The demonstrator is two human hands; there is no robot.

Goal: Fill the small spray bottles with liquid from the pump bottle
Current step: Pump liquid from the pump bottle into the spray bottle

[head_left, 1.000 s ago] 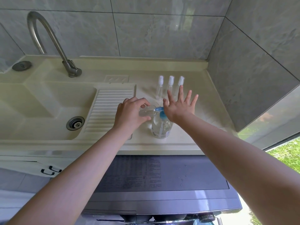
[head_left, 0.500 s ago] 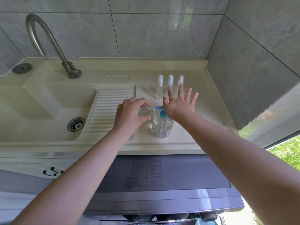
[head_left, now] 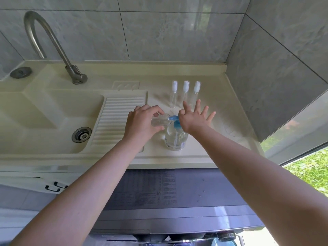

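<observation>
Two hands busy: left hand (head_left: 142, 124) grips small bottle (head_left: 160, 119); right hand (head_left: 192, 119), fingers spread, presses pump bottle (head_left: 175, 137).

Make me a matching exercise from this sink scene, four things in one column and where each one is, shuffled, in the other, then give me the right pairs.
Things:
1. left hand
2. right hand
3. three capped spray bottles
4. faucet

Places or states:
A. standing in a row behind the hands
B. fingers spread, pressing the blue pump of the pump bottle
C. rising behind the basin
D. gripping a small bottle tilted at the spout

Pairs: 1-D, 2-B, 3-A, 4-C
</observation>
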